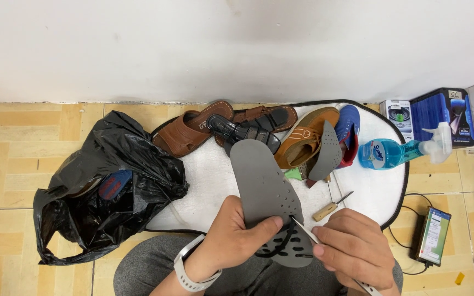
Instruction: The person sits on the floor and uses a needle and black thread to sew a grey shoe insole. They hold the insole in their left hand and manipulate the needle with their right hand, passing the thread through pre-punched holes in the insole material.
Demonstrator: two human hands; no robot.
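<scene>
The left hand is closed around the near end of a grey perforated insole, thumb pressed across its top, holding it up over the lap at about 6 o'clock in the view. The right hand is pinched tight on a thin metal blade tool, whose tip meets the insole just beside the left thumb. A dark curved line runs around the insole's heel end, and the tool sits on it (whether that line is a cut or only a marking I cannot tell), so the work there looks partly done, with the toe end untouched. On the white mat at 12 o'clock lie a second grey insole, sandals and shoes; a wooden-handled awl rests nearby.
</scene>
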